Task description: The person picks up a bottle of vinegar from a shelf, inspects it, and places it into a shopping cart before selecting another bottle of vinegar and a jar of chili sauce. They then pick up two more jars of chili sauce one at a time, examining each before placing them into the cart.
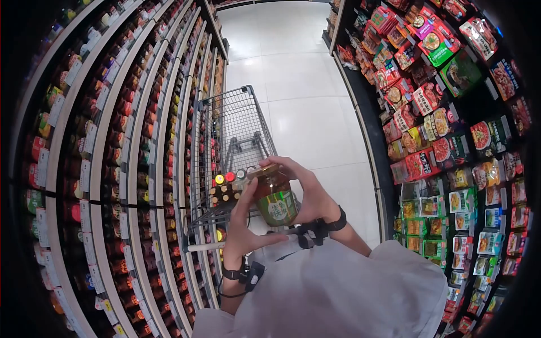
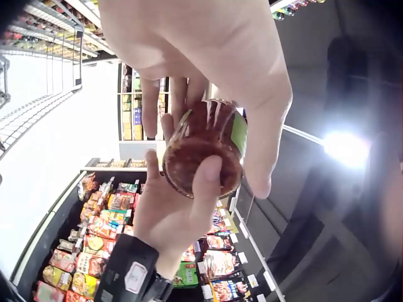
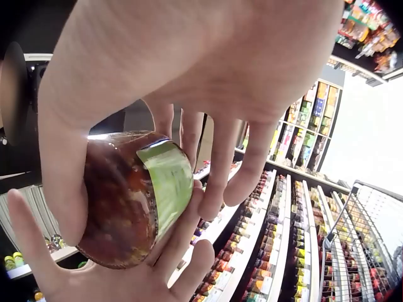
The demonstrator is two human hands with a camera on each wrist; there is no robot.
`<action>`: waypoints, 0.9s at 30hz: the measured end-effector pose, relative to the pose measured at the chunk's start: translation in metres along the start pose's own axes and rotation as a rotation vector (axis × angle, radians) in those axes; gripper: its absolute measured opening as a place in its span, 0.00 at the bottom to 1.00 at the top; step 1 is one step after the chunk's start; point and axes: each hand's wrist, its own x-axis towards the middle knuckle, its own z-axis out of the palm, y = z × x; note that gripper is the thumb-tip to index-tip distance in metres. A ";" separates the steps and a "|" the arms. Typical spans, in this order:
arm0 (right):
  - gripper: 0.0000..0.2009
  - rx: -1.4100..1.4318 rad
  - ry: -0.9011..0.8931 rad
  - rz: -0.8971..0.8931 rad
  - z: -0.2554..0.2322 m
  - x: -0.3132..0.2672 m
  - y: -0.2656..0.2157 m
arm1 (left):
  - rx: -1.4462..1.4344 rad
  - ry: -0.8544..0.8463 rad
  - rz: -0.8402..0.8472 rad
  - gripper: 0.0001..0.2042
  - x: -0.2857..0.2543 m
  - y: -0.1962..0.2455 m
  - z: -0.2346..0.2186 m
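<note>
A glass jar (image 1: 276, 197) of reddish-brown sauce, with a gold lid and a green label, is held up in front of the chest. My right hand (image 1: 310, 194) grips it, fingers over the lid side and the thumb across the base, as the right wrist view shows up close on the jar (image 3: 123, 201). My left hand (image 1: 242, 219) supports the other side with fairly straight fingers near the lid. Its thumb stands out away from the glass. In the left wrist view, the base of the jar (image 2: 204, 160) faces the camera.
A wire shopping cart (image 1: 236, 107) stands just ahead, with several capped bottles (image 1: 225, 194) in it. Shelves of jars (image 1: 121, 152) line the left side. Packaged food bags (image 1: 431, 101) fill the right-hand rack. A pale tiled floor (image 1: 304, 112) runs between them.
</note>
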 end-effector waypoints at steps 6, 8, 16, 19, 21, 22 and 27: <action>0.52 0.023 -0.002 -0.051 0.004 -0.001 0.000 | 0.122 0.061 0.067 0.46 0.001 0.003 -0.004; 0.52 0.041 -0.004 -0.074 0.005 -0.001 0.001 | 0.094 0.027 0.138 0.39 0.001 -0.002 -0.008; 0.52 0.074 -0.025 -0.037 0.009 -0.003 0.000 | -0.026 0.011 0.172 0.26 -0.002 -0.003 -0.010; 0.53 0.090 -0.023 -0.057 0.010 -0.002 0.000 | -0.015 -0.003 0.183 0.28 -0.002 -0.003 -0.009; 0.53 0.092 -0.014 -0.068 0.010 -0.002 -0.001 | -0.002 -0.003 0.218 0.37 -0.008 -0.011 -0.009; 0.53 0.088 -0.006 -0.075 0.010 -0.001 -0.002 | -0.076 0.067 0.139 0.43 -0.011 -0.009 -0.005; 0.54 0.065 -0.002 -0.096 0.008 -0.003 -0.001 | -0.157 0.189 -0.022 0.66 -0.011 -0.017 0.005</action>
